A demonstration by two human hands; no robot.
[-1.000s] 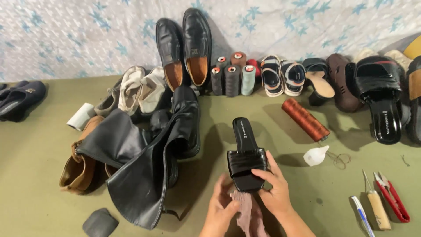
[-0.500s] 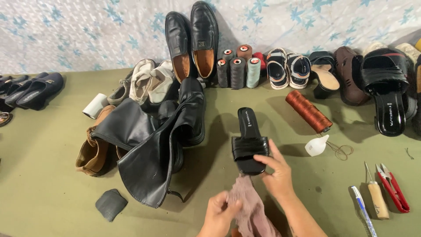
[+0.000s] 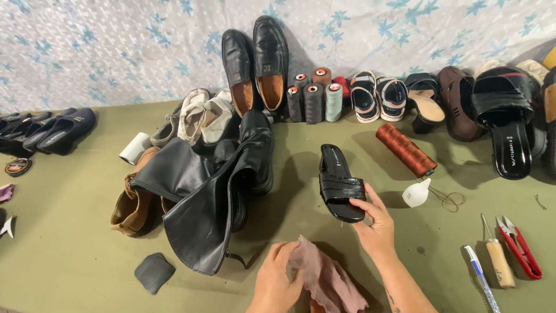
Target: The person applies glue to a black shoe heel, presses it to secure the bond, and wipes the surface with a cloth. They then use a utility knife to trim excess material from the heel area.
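My right hand point(image 3: 375, 223) grips the toe of the black slide sandal point(image 3: 339, 182) at mid-table while my left hand point(image 3: 277, 284) clutches the pinkish cloth point(image 3: 324, 278) nearer me; steadying the sandal flat should let the cloth wipe evenly.

sandal point(image 3: 339, 184) glossy black | cloth point(image 3: 324, 278) dusty pink | thread spool point(image 3: 404, 149) rust | table point(image 3: 69, 243) olive
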